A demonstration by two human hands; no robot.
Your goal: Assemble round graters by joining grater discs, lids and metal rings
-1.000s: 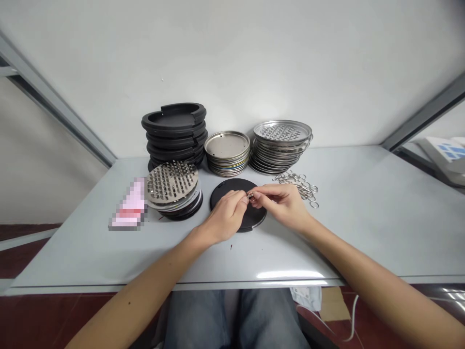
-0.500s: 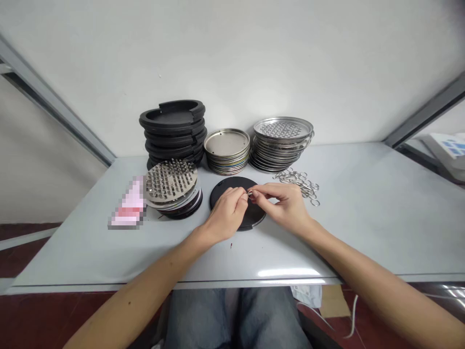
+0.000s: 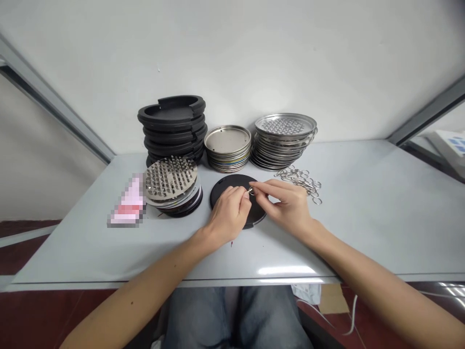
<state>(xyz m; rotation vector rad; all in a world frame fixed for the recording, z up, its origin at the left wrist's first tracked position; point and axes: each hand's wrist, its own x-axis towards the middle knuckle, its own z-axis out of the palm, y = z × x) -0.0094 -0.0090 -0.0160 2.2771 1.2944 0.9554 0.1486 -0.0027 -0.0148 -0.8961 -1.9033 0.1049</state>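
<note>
Between my two hands is a small silver ring pin point(image 3: 251, 191), its loop showing in the gap. My right hand point(image 3: 286, 202) pinches it at the ring end with thumb and fingertips. My left hand point(image 3: 229, 211) is closed around its other end, which the fingers hide. Both hands are over a round black disc point(image 3: 222, 186) lying flat on the table, and they cover much of it. Several similar ring pins point(image 3: 301, 181) lie in a loose pile just beyond my right hand.
Along the wall stand stacks of black rims point(image 3: 174, 127), shallow metal discs point(image 3: 227, 140) and perforated metal plates point(image 3: 285, 127). Nearer on the left, a spiked grater plate point(image 3: 170, 179) tops another stack. Beside it is a blurred pink item point(image 3: 128, 206). The table's front edge point(image 3: 232, 283) runs before my legs.
The ring pin shows slightly more between my hands, and my right hand has shifted a little right. The whole view has tilted slightly; the stacks stand as before.
</note>
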